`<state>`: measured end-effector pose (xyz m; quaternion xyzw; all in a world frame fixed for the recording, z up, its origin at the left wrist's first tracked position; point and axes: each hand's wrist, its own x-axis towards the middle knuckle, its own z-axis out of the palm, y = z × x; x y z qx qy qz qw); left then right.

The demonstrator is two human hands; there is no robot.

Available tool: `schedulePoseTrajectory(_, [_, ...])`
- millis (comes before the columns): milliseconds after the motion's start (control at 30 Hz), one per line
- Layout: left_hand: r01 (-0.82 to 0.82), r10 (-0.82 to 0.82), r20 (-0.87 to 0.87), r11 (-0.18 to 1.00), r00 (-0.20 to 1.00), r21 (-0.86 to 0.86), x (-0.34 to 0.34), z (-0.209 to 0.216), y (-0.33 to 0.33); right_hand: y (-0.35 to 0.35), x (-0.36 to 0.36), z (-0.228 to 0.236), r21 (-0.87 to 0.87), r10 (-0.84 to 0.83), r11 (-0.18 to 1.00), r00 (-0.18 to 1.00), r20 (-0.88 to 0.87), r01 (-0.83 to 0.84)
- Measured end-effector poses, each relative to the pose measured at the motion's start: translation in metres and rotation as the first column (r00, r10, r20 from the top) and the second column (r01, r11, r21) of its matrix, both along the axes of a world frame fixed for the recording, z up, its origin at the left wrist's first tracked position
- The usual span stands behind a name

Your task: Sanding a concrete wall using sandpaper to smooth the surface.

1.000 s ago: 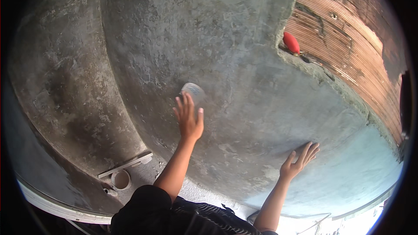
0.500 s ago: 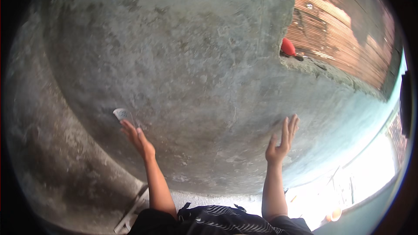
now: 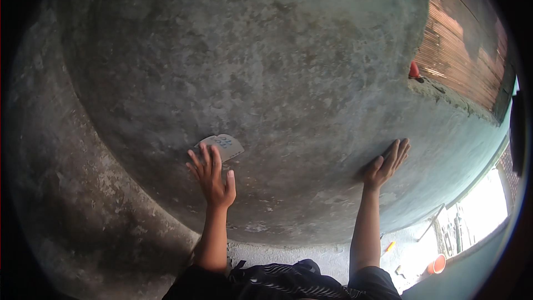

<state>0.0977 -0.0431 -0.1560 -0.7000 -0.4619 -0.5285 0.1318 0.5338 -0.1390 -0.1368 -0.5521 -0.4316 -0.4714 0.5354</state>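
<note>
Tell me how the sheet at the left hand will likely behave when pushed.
The sheet looks thin, so it is probably light and fairly bendy. Its uneven upper edge hints that it may crease or curl. Lying flat-looking against the wall, under the left hand's spread fingers, it would likely slide rather than roll.

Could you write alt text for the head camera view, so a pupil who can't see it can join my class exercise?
A person's left hand, fingers spread, overlaps a pale sheet against a mottled grey wall, while the open right hand is farther right. At upper right, a red object sits in the corner of a rough-edged opening.
</note>
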Motion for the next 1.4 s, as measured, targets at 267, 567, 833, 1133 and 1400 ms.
schedulePoseTrajectory(267, [-0.108, 0.135, 0.469, 0.991, 0.873, -0.084, -0.041, 0.022, 0.029, 0.005, -0.003, 0.002, 0.017, -0.041, 0.999, 0.999, 0.004, 0.041])
schedulePoseTrajectory(567, [-0.134, 0.128, 0.101, 0.990, 0.987, 0.046, -0.044, 0.032, 0.023, 0.002, -0.004, 0.000, 0.036, -0.065, 0.997, 0.998, 0.008, 0.065])
schedulePoseTrajectory(833, [0.005, -0.006, 0.010, 0.994, 1.000, 0.110, -0.023, 0.032, 0.016, 0.001, -0.001, 0.002, 0.042, -0.059, 0.997, 0.998, 0.016, 0.058])
schedulePoseTrajectory(1133, [-0.216, 0.201, 0.192, 0.974, 0.961, 0.062, -0.060, 0.054, 0.036, 0.003, -0.005, 0.005, 0.045, -0.060, 0.997, 0.998, 0.021, 0.059])
schedulePoseTrajectory(1400, [-0.091, 0.123, -0.196, 0.982, 0.973, 0.163, -0.058, 0.057, 0.024, 0.002, -0.003, 0.005, 0.060, -0.065, 0.996, 0.997, 0.047, 0.062])
